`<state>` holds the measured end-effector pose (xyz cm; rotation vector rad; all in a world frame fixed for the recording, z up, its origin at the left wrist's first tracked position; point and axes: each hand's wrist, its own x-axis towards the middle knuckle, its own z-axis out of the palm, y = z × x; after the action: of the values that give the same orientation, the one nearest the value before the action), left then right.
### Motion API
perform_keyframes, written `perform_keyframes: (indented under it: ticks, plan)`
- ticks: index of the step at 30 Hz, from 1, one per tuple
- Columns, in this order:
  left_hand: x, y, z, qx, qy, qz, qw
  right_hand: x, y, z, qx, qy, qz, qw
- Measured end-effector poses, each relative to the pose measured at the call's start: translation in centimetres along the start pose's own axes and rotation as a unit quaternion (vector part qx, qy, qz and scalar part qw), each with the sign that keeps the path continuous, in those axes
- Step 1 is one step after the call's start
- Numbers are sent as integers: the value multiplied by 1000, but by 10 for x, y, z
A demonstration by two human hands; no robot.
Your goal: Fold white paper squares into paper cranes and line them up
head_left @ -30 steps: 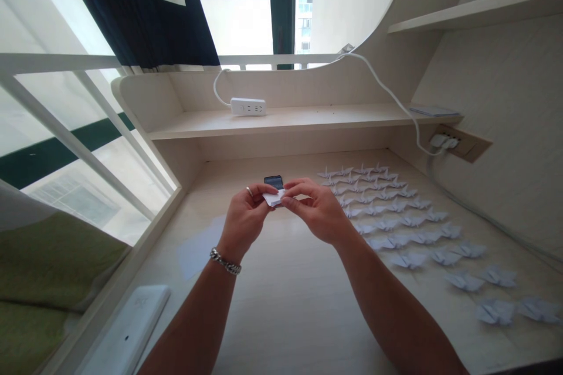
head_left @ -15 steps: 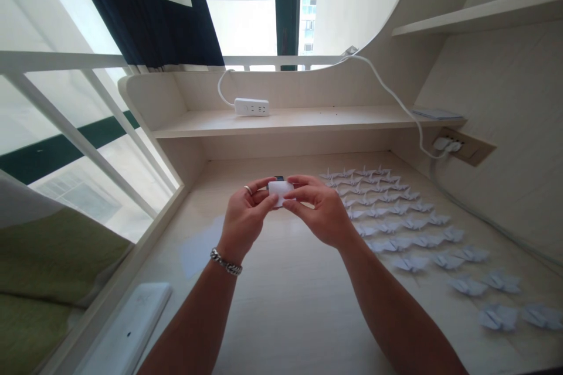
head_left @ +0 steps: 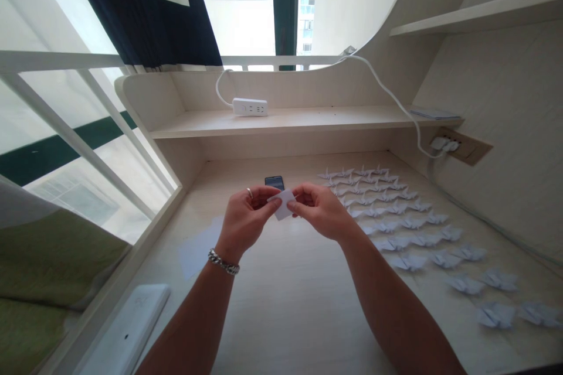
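White paper sq. [head_left: 285,205], pinched in the thumb-and-finger grip of both L hand [head_left: 246,217] & R hand [head_left: 323,214] above the tabletop [head_left: 285,310] nr phone [head_left: 273,181], looks part-folded at most, w/ rows of finished paper cranes [head_left: 408,262] to R & flat sheets [head_left: 196,252] unfolded to L.

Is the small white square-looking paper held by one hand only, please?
No, the left hand and right hand both hold the paper.
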<state>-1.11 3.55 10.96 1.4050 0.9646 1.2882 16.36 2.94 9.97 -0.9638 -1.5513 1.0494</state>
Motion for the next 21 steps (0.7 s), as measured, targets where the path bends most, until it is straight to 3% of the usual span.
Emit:
perform_keyframes:
  ticks: [3,9,15,21]
  plan:
    - [0,2,-2,-10,-27,-20,999,-1,-1,2,32,4,-1,999]
    - [-2,8,-6,3,-19,-24,1000,-2,-1,5,69,-1,8,998]
    - [-2,6,-3,-65,-13,-16,998,-3,-4,8,72,61,-33,995]
    - [-1,3,-1,-96,-11,0,995,-4,-2,7,68,68,-55,994]
